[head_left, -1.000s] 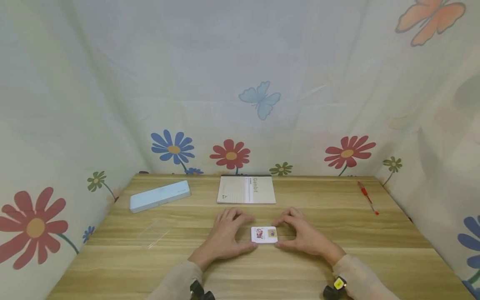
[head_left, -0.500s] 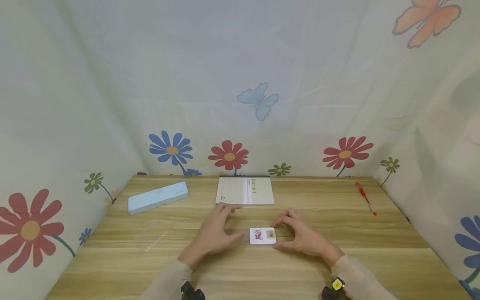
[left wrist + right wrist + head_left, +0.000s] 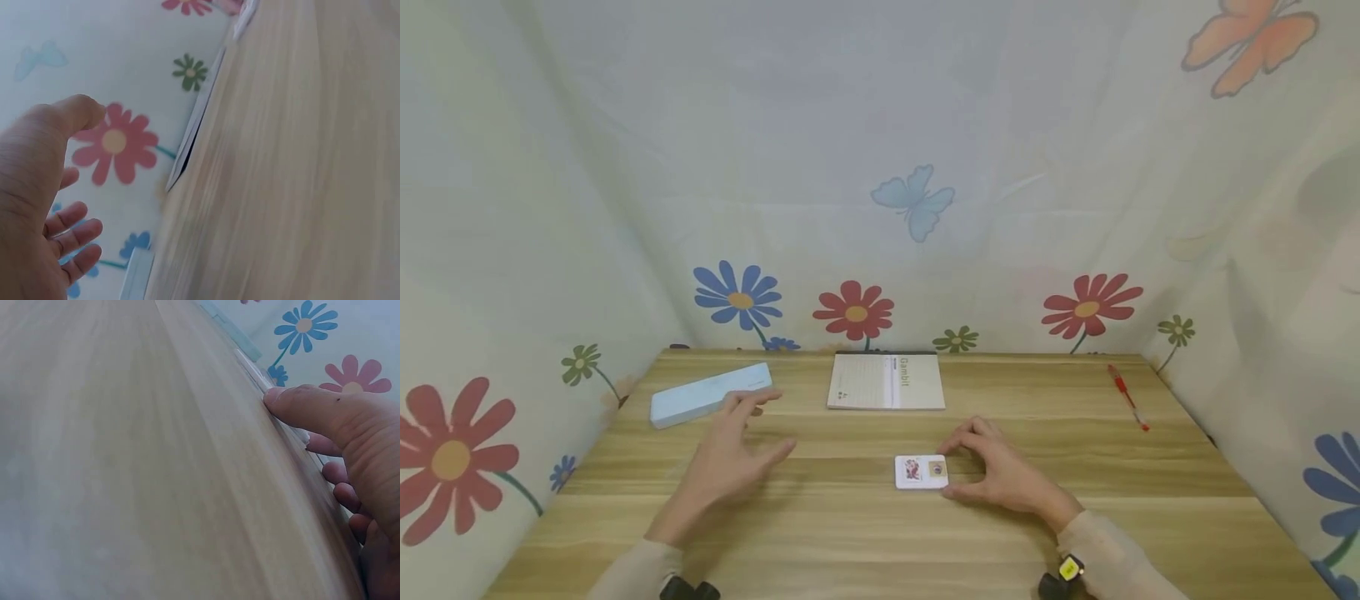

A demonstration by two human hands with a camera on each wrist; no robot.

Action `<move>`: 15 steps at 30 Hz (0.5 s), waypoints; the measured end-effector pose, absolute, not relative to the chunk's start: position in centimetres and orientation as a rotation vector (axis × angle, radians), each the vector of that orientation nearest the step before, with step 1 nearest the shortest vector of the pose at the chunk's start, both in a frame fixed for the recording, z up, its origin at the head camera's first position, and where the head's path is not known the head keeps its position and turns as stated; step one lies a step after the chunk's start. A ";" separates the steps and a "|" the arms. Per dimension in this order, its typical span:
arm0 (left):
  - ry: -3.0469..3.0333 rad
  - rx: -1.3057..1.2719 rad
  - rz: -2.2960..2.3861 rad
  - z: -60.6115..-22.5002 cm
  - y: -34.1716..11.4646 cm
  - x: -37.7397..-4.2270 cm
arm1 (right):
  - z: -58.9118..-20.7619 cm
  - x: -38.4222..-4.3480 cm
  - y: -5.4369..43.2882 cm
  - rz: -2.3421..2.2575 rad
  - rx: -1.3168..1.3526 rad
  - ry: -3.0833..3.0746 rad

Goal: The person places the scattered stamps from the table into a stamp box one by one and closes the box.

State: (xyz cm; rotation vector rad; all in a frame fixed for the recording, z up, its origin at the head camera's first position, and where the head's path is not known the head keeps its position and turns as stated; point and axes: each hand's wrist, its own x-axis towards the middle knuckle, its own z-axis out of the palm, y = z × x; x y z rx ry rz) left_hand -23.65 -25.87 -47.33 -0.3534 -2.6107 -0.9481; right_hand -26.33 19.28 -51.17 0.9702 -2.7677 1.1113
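I see the white picture card (image 3: pixel 921 472) lying flat, about midway across the desk (image 3: pixel 850 537); it is too small for me to tell whether it's a slim case. At its 3 o'clock, the right hand (image 3: pixel 997 469) pinches its end between thumb and fingers, I judge to steady it while leaving both pictures uncovered. Toward 9 o'clock, the left hand (image 3: pixel 724 462) is spread, holding nothing, near the pale blue box (image 3: pixel 700 399); I can't tell whether they touch. The Gambit notebook (image 3: pixel 886 382) at 11 and red pen (image 3: pixel 1128 397) at 2 sit back, probably to leave working room.
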 end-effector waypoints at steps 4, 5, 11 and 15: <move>-2.593 -0.281 -0.912 -47.2 -28.8 -22.6 | -51.1 -26.4 19.2 1.120 0.964 -2.772; -2.594 -0.268 -0.907 -47.3 -29.5 -22.3 | -51.0 -26.4 19.2 1.124 0.965 -2.772; -2.652 -0.176 -0.915 -48.5 -33.1 -20.3 | -51.1 -26.3 19.1 1.127 0.963 -2.773; -2.712 -0.117 -0.877 -49.3 -35.1 -19.5 | -51.1 -26.2 19.2 1.133 0.957 -2.770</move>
